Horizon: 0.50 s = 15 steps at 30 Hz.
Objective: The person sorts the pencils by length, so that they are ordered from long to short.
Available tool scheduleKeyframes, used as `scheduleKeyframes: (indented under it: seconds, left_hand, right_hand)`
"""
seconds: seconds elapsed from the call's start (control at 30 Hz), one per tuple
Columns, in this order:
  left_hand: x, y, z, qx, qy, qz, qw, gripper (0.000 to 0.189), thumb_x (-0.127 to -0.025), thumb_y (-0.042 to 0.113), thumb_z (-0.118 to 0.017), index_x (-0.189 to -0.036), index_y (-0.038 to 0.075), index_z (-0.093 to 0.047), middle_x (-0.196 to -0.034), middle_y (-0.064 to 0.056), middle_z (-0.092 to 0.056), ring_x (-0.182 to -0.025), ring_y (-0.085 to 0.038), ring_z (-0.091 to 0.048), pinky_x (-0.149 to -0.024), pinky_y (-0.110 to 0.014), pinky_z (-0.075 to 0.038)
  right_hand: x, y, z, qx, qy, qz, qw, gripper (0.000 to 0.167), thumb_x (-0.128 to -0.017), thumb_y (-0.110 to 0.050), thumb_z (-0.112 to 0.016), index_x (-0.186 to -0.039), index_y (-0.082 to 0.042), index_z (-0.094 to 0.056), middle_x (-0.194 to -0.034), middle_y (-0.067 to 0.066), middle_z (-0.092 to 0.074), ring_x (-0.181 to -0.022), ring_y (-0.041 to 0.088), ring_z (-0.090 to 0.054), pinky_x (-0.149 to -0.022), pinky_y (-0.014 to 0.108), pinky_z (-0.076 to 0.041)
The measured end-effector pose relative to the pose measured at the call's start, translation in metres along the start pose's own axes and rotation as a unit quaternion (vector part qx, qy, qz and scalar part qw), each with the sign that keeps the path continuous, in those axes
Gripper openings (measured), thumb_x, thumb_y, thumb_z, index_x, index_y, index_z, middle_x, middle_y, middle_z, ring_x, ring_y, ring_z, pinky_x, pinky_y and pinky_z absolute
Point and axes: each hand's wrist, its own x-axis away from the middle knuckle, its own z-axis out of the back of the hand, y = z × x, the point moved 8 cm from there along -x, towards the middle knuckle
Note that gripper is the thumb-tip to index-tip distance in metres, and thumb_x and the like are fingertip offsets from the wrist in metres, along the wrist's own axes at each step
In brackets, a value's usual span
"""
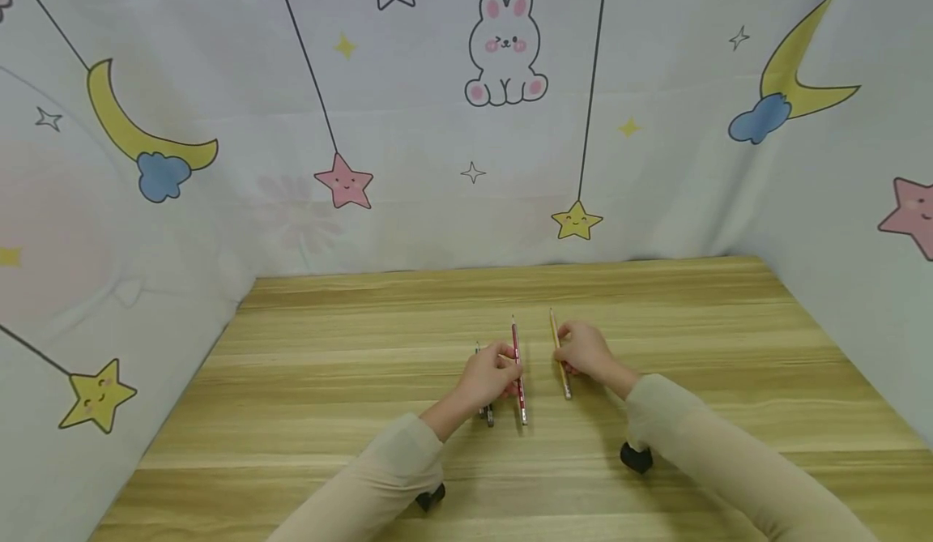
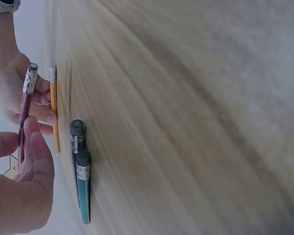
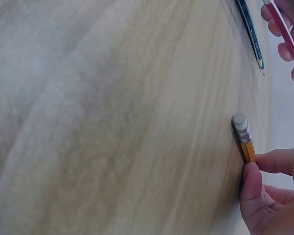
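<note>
My left hand [image 1: 490, 377] pinches a red pencil [image 1: 520, 396] between thumb and fingers; in the left wrist view its dark eraser end points up, lifted off the table. To its right, my right hand [image 1: 585, 351] pinches a yellow pencil [image 1: 555, 327] with a white eraser [image 3: 240, 121], low at the table surface. Two more pencils lie side by side beneath and left of my left hand: a teal one [image 2: 83, 196] and a dark one [image 2: 76, 129], both with dark erasers. In the head view the left hand covers most of them.
The wood-grain table [image 1: 328, 412] reaches back to a white cloth [image 1: 423, 121] printed with stars, moons and rabbits, which also hangs at both sides. A black wrist device [image 1: 636, 457] shows under the right sleeve, another [image 1: 431, 497] under the left.
</note>
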Motion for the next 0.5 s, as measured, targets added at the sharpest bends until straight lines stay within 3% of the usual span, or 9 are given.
scheduleKeyframes:
  seconds: [0.2,0.5]
  left_hand:
    - [-0.0014,-0.0014,-0.0013,0.002,0.001,0.0,1.0,0.022,-0.087,0.012,-0.054,-0.105,0.001,-0.049,-0.075,-0.007,-0.063,-0.055,-0.014,-0.057,-0.048,-0.023,-0.044]
    - [-0.0054,0.0003,-0.0036,0.012,0.014,0.005,0.9998,0.022,-0.085,0.01,-0.054,-0.104,0.001,-0.051,-0.072,-0.005,-0.061,-0.051,-0.01,-0.054,-0.046,-0.02,-0.045]
  right_hand:
    - [0.0013,-0.0007,0.0008,0.01,0.0,-0.001,0.9999,0.036,-0.07,0.001,-0.063,-0.104,0.007,-0.051,-0.05,0.004,-0.054,-0.036,0.007,-0.045,-0.038,0.018,-0.042]
    - [0.0017,0.0051,0.0009,-0.039,-0.003,-0.008,0.9992,0.037,-0.072,-0.004,-0.065,-0.104,0.008,-0.05,-0.055,0.006,-0.058,-0.038,0.008,-0.048,-0.039,0.023,-0.044]
